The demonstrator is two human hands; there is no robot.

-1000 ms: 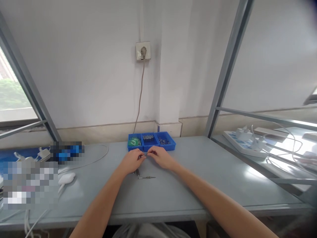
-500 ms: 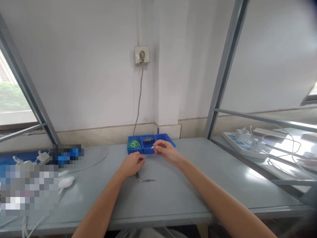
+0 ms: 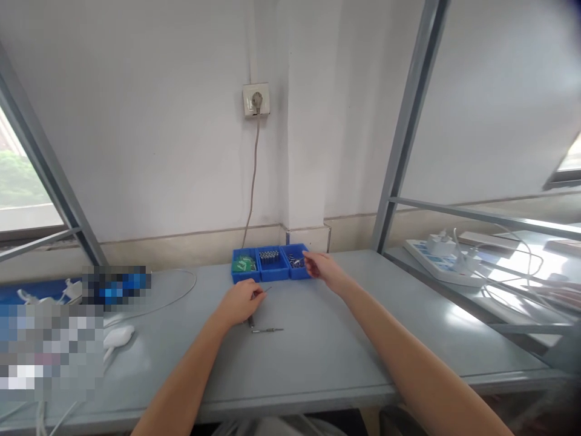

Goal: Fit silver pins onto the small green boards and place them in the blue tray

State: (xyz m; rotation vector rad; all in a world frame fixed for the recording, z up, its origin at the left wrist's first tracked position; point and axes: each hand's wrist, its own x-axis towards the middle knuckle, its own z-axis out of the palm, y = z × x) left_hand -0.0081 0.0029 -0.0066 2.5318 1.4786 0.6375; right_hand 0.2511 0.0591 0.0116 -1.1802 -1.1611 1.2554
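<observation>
My left hand (image 3: pixel 241 301) rests in front of the blue bin's left side, fingers pinched on a thin tool (image 3: pixel 268 289) whose tip points up and right. My right hand (image 3: pixel 324 269) is at the right edge of the right blue bin (image 3: pixel 310 275), fingertips together; anything between them is too small to make out. That bin holds small metal parts (image 3: pixel 296 261). Green boards (image 3: pixel 244 264) lie in the left bin, and the middle one holds a block of silvery cylinders (image 3: pixel 269 256). A slim metal screwdriver (image 3: pixel 267 330) lies on the table beside a dark handle (image 3: pixel 251 321).
On the grey table (image 3: pixel 281 369), a white adapter (image 3: pixel 118 336) and cables lie at the left, near a blurred area. A power strip (image 3: pixel 442 266) with plugs stands beyond the right frame post (image 3: pixel 411 121). A wall socket (image 3: pixel 256 100) has a cord hanging down.
My right hand has moved right, from over the middle bin to the right bin's edge, uncovering the small parts. My left hand has hardly moved. The view has shifted slightly.
</observation>
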